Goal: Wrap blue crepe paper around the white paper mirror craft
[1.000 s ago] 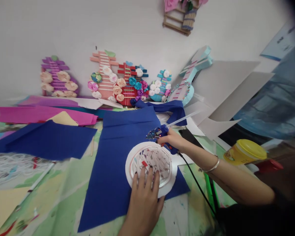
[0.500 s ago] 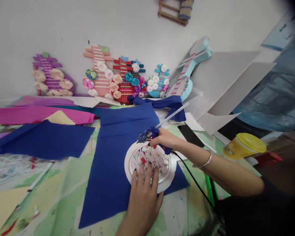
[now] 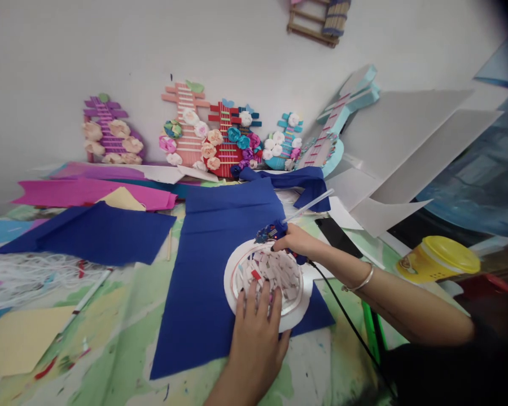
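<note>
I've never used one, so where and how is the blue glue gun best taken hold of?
Take the glue gun by its handle, probably from the right, wrapping around it: its tip end points left, the glue stick juts from the back, and the cord leaves the handle's lower end. The right hand grips there.

No words or nos. can be read here. The yellow tub (image 3: 432, 267) has a pic & dark marks on its side, maybe letters, too blurry to tell. The blue glue gun (image 3: 276, 230) has v. small pale marks, also unreadable.
</note>
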Demonstrator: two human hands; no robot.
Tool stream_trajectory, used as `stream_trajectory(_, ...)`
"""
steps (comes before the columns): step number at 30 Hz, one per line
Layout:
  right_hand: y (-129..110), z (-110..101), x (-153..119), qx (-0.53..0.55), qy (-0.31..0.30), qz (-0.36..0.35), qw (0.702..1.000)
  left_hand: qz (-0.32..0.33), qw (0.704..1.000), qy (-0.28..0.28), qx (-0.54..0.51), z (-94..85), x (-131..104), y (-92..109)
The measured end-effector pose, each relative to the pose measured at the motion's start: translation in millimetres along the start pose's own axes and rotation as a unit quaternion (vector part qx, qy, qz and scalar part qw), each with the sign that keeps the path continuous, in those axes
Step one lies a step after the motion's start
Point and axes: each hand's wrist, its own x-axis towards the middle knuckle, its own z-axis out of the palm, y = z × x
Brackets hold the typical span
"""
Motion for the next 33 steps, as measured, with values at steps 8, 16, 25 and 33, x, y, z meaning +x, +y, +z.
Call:
stream_trajectory(8,21.0,-29.7,-23.1,-0.028,0.033,0.028,0.999,0.009,1.0,-0.02,0.0,-2.7,1.8,-1.3)
stream_trajectory(16,-28.4,0.3,-49.9,-0.005,-0.042,-0.026,0.999,0.005,0.999,-0.033,0.0,-4.9,1.3,-2.2)
stream_trajectory(25,-52.5,19.8,-60.8,-0.01,-0.096,-0.072,0.993,0.041,0.999,-0.006,0.019,-9.6,-2.4,-5.6)
stream_trajectory(33,-21.3,6.5,-60.0,-0.001,-0.109,-0.054,0.993,0.013,0.997,0.073,-0.01,-5.1,-33.2,15.2)
